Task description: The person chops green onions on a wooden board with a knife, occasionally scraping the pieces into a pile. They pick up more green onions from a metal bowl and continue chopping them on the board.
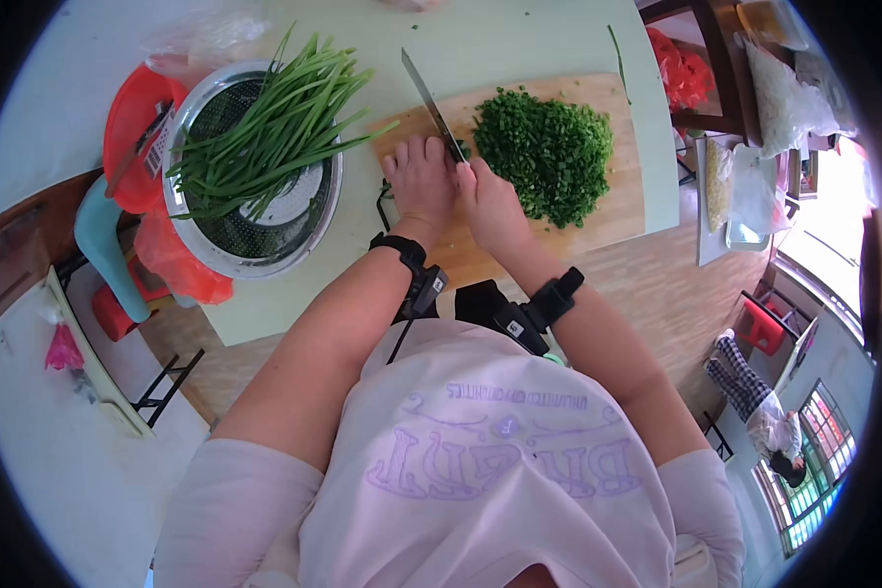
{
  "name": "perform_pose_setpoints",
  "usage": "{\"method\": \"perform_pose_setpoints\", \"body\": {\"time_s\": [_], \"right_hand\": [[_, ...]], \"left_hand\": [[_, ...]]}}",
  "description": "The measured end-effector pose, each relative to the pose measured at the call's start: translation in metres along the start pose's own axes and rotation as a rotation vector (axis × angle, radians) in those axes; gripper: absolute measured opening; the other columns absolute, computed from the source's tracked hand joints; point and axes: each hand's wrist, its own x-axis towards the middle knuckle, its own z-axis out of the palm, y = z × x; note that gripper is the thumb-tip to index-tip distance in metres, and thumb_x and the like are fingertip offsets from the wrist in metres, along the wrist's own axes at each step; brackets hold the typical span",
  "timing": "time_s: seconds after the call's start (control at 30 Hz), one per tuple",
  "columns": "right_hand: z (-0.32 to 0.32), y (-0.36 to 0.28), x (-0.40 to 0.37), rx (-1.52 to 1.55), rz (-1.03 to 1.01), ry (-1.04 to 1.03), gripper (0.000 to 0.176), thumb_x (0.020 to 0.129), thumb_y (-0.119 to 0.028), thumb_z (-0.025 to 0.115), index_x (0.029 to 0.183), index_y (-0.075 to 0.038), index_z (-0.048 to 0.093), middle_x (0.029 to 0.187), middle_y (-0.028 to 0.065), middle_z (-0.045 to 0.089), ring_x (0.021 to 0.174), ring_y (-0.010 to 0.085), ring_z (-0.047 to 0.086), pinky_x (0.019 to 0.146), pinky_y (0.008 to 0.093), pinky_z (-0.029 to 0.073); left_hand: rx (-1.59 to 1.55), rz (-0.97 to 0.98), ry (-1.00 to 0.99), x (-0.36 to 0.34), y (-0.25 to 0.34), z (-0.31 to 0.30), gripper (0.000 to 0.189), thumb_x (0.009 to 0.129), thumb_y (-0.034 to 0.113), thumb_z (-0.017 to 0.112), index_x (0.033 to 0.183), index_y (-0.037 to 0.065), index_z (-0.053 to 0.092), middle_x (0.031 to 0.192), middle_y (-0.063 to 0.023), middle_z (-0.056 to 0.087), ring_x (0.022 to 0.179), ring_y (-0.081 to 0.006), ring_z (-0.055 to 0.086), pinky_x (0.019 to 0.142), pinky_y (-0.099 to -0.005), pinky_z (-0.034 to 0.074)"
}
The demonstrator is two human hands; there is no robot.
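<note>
A knife [429,98] stands over the wooden cutting board [622,191], its blade pointing away from me. My right hand [492,204] is closed round its handle. Just left of the blade, my left hand [422,181] presses down on the board with its fingers together; what lies under the fingertips is hidden. A large heap of chopped greens [544,157] covers the board right of the knife. Long uncut green stalks [265,132] lie across a metal colander [331,201] to the left of the board.
A red basin [127,113] and a red plastic bag [181,257] are at the table's left edge, beside a blue stool [106,240]. A person [769,416] is in the far right background. Bags [789,93] lie at the upper right.
</note>
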Motion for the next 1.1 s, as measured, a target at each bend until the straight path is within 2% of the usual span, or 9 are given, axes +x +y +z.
{"method": "perform_pose_setpoints", "body": {"time_s": [0.1, 0.4, 0.47, 0.5, 0.57, 0.87, 1.1], "right_hand": [[0.0, 0.002, 0.005, 0.013, -0.053, 0.035, 0.039, 0.101, -0.035, 0.038, 0.097, 0.001, 0.055, 0.079, 0.0288, 0.063, 0.078, 0.0484, 0.06, 0.07, 0.0537, 0.048], [-0.024, 0.028, -0.034, 0.06, 0.069, 0.021, 0.036, 0.101, -0.034, 0.042, 0.092, -0.001, 0.056, 0.075, 0.0271, 0.06, 0.076, 0.0473, 0.059, 0.066, 0.0521, 0.046], [-0.029, 0.033, -0.039, 0.031, 0.123, 0.077, 0.039, 0.102, -0.036, 0.04, 0.095, -0.001, 0.055, 0.065, 0.0192, 0.055, 0.06, 0.0347, 0.057, 0.057, 0.0408, 0.044], [-0.032, 0.031, -0.039, 0.029, 0.117, 0.076, 0.039, 0.102, -0.036, 0.04, 0.095, -0.001, 0.055, 0.065, 0.0192, 0.055, 0.06, 0.0347, 0.057, 0.057, 0.0408, 0.044], [-0.039, 0.023, -0.042, 0.057, 0.169, 0.019, 0.036, 0.101, -0.034, 0.042, 0.094, -0.002, 0.056, 0.074, 0.0259, 0.059, 0.076, 0.0472, 0.058, 0.064, 0.0521, 0.045], [-0.029, 0.008, -0.046, -0.012, 0.082, -0.015, 0.037, 0.1, -0.034, 0.042, 0.102, -0.001, 0.058, 0.083, 0.027, 0.062, 0.082, 0.0468, 0.059, 0.071, 0.051, 0.047], [-0.02, 0.01, -0.046, -0.071, 0.037, -0.012, 0.035, 0.1, -0.033, 0.044, 0.101, -0.001, 0.058, 0.081, 0.0273, 0.063, 0.081, 0.046, 0.061, 0.07, 0.0514, 0.048]], "left_hand": [[0.007, 0.002, -0.002, 0.0, 0.001, -0.001, 0.015, 0.077, 0.018, 0.064, 0.081, 0.012, 0.051, 0.086, -0.007, 0.051, 0.086, -0.028, 0.049, 0.074, -0.0417, 0.033], [-0.002, -0.005, 0.049, 0.0, 0.0, -0.001, 0.013, 0.081, 0.018, 0.06, 0.086, 0.01, 0.051, 0.087, -0.0092, 0.052, 0.085, -0.0301, 0.05, 0.074, -0.0427, 0.035], [-0.059, 0.011, 0.072, 0.0, -0.001, -0.003, 0.012, 0.083, 0.017, 0.059, 0.088, 0.01, 0.051, 0.087, -0.0094, 0.052, 0.085, -0.0301, 0.05, 0.074, -0.0423, 0.035], [-0.059, 0.008, 0.078, 0.001, -0.002, -0.003, 0.012, 0.083, 0.017, 0.059, 0.088, 0.01, 0.051, 0.087, -0.0094, 0.052, 0.085, -0.0301, 0.05, 0.074, -0.0423, 0.035], [-0.137, 0.005, 0.091, 0.0, -0.002, -0.003, 0.01, 0.086, 0.016, 0.058, 0.089, 0.009, 0.051, 0.087, -0.01, 0.052, 0.086, -0.0307, 0.05, 0.075, -0.0427, 0.035], [-0.165, 0.061, 0.08, 0.0, -0.008, -0.013, 0.009, 0.086, 0.013, 0.058, 0.088, 0.007, 0.051, 0.086, -0.0125, 0.052, 0.084, -0.0333, 0.05, 0.073, -0.044, 0.036], [-0.134, 0.051, 0.059, -0.001, -0.012, -0.007, 0.012, 0.081, 0.012, 0.061, 0.086, 0.007, 0.051, 0.086, -0.0121, 0.052, 0.084, -0.0322, 0.05, 0.073, -0.0443, 0.037]]}}
